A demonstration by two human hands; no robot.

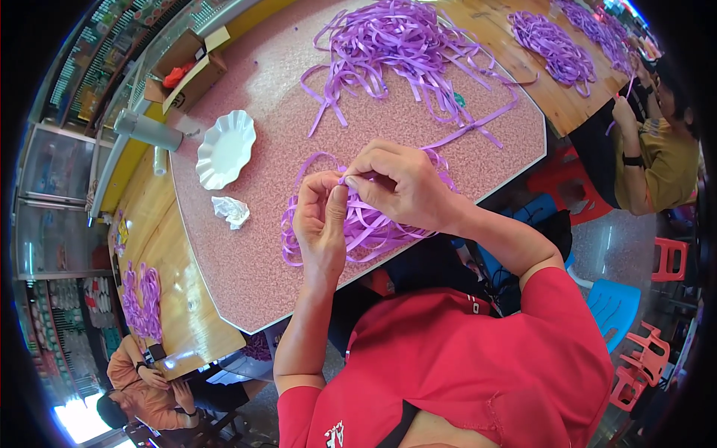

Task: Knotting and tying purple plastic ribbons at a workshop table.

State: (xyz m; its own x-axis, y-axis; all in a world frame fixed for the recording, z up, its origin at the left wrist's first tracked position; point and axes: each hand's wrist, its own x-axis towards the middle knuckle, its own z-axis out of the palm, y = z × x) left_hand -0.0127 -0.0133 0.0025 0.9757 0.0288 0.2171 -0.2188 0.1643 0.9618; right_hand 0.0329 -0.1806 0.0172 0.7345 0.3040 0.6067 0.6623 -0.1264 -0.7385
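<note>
My left hand [323, 216] and my right hand [399, 183] meet above the near edge of the pink speckled table [261, 284]. Thumbs and fingers of both pinch a small bit of purple ribbon between them; its exact shape is mostly hidden by the fingertips. Directly under my hands lies a loose pile of purple ribbon [366, 231], partly covered by them. Farther off on the same table a bigger tangled heap of purple ribbon [396, 52] spreads out, with a few strands trailing toward me on the right.
Left on the table are a white scalloped dish [225, 149], crumpled white tissue [231, 212], a grey cylinder [148, 129] and an open cardboard box [190, 71]. Co-workers sit at the right [657, 157] and lower left [142, 388] beside more ribbon piles. Plastic stools [670, 258] stand at right.
</note>
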